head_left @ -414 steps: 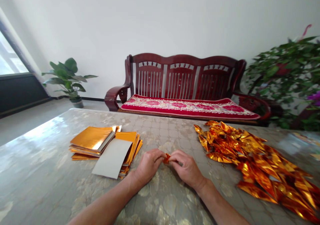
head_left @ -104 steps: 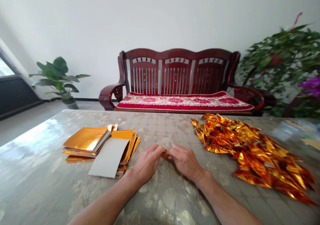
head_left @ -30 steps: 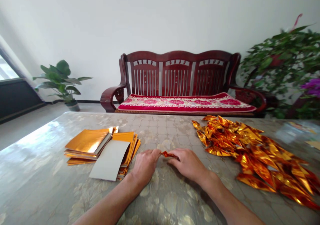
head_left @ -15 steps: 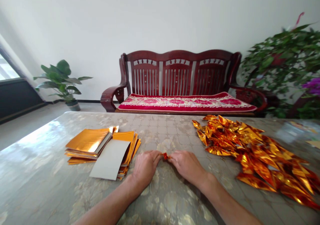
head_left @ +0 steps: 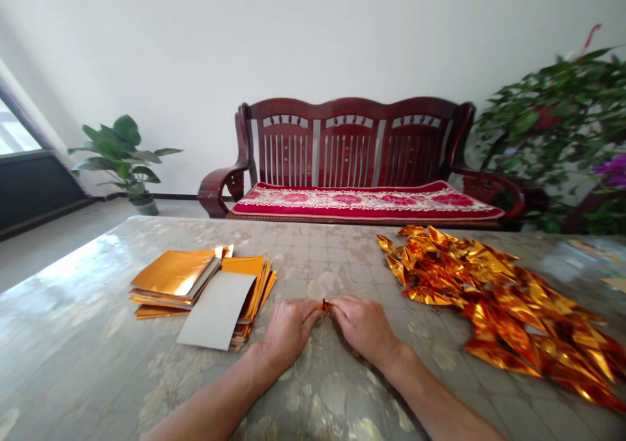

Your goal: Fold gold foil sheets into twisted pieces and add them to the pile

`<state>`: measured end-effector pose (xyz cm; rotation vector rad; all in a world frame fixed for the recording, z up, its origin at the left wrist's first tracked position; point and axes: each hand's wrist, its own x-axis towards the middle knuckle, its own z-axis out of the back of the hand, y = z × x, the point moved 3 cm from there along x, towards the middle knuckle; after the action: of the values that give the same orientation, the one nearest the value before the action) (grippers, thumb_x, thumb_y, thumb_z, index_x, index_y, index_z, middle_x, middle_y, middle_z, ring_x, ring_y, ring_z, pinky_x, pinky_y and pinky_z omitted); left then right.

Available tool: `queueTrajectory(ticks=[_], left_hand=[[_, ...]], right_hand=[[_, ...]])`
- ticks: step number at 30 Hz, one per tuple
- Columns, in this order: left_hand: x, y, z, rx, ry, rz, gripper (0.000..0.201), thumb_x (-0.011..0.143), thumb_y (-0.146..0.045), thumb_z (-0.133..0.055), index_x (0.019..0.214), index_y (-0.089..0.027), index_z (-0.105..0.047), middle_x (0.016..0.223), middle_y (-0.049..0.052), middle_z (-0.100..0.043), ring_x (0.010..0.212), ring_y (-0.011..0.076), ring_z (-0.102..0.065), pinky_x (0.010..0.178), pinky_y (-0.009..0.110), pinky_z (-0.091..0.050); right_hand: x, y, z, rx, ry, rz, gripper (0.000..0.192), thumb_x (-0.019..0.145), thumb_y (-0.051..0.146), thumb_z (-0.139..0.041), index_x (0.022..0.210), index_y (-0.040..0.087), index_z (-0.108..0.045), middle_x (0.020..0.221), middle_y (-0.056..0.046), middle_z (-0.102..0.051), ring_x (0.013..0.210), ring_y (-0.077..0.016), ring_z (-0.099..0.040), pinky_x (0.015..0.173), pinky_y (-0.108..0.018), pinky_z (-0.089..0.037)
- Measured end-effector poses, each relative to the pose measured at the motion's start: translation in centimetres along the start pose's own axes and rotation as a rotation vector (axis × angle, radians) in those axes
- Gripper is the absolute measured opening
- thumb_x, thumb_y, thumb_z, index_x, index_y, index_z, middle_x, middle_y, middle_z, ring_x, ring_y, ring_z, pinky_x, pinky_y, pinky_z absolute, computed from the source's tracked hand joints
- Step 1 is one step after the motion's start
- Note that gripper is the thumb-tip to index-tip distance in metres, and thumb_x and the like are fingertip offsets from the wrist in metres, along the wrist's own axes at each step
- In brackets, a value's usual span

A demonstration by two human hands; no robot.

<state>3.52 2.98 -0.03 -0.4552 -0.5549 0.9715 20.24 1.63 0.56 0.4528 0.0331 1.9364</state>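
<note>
Between my two hands, above the near middle of the table, is a small folded piece of gold foil paper (head_left: 325, 305). My left hand (head_left: 291, 323) is closed and pinches its left end. The right end is pinched by my right hand (head_left: 364, 323), also closed. Most of the piece is hidden by my fingers. Left of my hands lie stacks of gold foil paper sheets (head_left: 173, 271), with one sheet grey side up (head_left: 218, 310) on the nearer stack. On the right spreads a pile of folded gold foil pieces (head_left: 489, 284), pointed at their ends.
The table (head_left: 98, 376) has a patterned, shiny cover. Clear plastic packaging (head_left: 581, 258) lies at its right edge. Behind it stands a dark red wooden bench (head_left: 347, 147) with a red floral cover (head_left: 366, 199). Potted plants (head_left: 122, 157) flank the bench.
My hands have drawn slightly closer together around the foil piece, both still pinching it. The stacks and the pile look the same.
</note>
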Motion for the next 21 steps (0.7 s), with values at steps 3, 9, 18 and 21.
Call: queueTrajectory(ticks=[3,9,18,21], left_hand=[[-0.1,0.0,0.0,0.015,-0.015,-0.018,0.028,0.097,-0.028,-0.045,0.083,-0.021,-0.069,0.082,0.004,-0.072,0.078,0.0167,-0.065,0.070,0.023,-0.040],[0.0,0.2,-0.1,0.076,-0.003,-0.061,0.029,0.099,-0.028,-0.042,0.079,-0.021,-0.063,0.077,0.003,-0.069,0.075,0.0156,-0.063,0.067,0.023,-0.038],[-0.2,-0.5,0.1,0.229,0.058,-0.131,0.029,0.098,-0.020,-0.037,0.076,-0.020,-0.056,0.073,0.001,-0.063,0.068,0.0138,-0.058,0.062,0.024,-0.034],[-0.2,-0.6,0.1,0.261,0.076,-0.161,0.025,0.096,-0.016,-0.038,0.079,-0.020,-0.055,0.075,0.001,-0.063,0.069,0.0139,-0.059,0.061,0.025,-0.033]], right_hand=[[-0.1,0.3,-0.2,-0.017,-0.012,0.023,0.029,0.098,0.024,-0.045,0.078,0.021,-0.067,0.076,-0.003,-0.070,0.070,-0.0151,-0.064,0.061,-0.026,-0.034],[-0.2,0.5,-0.4,-0.028,-0.031,0.073,0.030,0.099,0.023,-0.042,0.077,0.020,-0.063,0.075,-0.003,-0.068,0.069,-0.0147,-0.061,0.060,-0.027,-0.033],[0.0,1.1,0.0,-0.074,0.010,0.160,0.021,0.094,0.011,-0.046,0.084,0.019,-0.062,0.078,-0.003,-0.065,0.072,-0.0163,-0.060,0.062,-0.028,-0.036],[-0.1,1.4,-0.1,-0.107,0.026,0.175,0.022,0.091,0.006,-0.046,0.084,0.019,-0.062,0.078,-0.004,-0.064,0.074,-0.0169,-0.060,0.064,-0.028,-0.037]])
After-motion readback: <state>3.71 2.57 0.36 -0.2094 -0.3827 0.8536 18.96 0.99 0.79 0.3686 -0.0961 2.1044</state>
